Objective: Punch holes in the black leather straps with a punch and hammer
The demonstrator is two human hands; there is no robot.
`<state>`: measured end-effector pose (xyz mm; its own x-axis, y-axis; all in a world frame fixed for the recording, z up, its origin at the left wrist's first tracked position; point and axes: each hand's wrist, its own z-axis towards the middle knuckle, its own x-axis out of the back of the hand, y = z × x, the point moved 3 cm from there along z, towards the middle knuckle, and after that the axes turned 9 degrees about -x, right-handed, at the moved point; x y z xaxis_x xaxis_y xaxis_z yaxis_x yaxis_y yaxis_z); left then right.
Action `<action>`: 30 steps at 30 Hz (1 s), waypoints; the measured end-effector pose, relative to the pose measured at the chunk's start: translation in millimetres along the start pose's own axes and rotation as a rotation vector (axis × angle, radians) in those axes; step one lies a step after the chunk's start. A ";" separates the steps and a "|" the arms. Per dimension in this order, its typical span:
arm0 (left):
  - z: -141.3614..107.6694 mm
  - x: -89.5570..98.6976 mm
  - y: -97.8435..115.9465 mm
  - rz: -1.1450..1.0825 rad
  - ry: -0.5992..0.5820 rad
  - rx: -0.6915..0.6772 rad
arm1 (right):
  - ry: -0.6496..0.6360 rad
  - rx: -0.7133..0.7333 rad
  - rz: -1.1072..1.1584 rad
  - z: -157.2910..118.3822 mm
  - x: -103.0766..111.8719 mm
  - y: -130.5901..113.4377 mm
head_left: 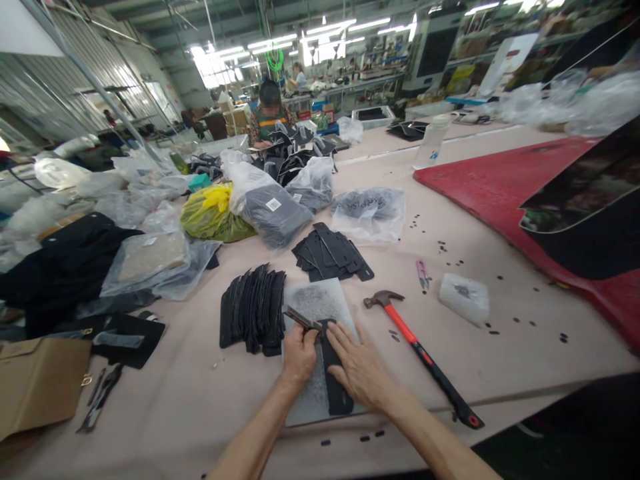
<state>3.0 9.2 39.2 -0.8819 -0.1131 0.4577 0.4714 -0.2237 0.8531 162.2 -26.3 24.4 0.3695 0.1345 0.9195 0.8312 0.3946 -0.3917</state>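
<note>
Cool, fairly even light fills the scene; ceiling tubes (330, 27) and windows (207, 67) at the back burn out to white near the top. The tabletop (175, 400) is moderately bright, with only soft, faint shadows around the hands (357, 370). Plastic bags (607, 100) catch pale glare (the stacked black pieces (250, 310) give back little light). The far background looks soft and hazy, wide-angle distortion stretches the edges, and the upper right corner falls dark.
</note>
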 end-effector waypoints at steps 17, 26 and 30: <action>-18.4 8.0 -6.1 -0.064 0.006 -0.029 | 0.006 -0.081 -0.045 11.9 -7.2 1.9; 9.9 -10.1 -14.4 -0.139 -0.060 -0.027 | 0.106 -0.120 0.217 28.2 -6.0 26.4; 9.0 -12.1 -19.2 -0.127 -0.101 -0.038 | 0.146 -0.139 0.350 19.5 -12.0 31.0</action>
<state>4.7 23.6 19.6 -0.9283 0.0157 0.3715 0.3542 -0.2665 0.8964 175.5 2.1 1.9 0.6868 0.1048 0.7192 0.6894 0.2195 -0.6903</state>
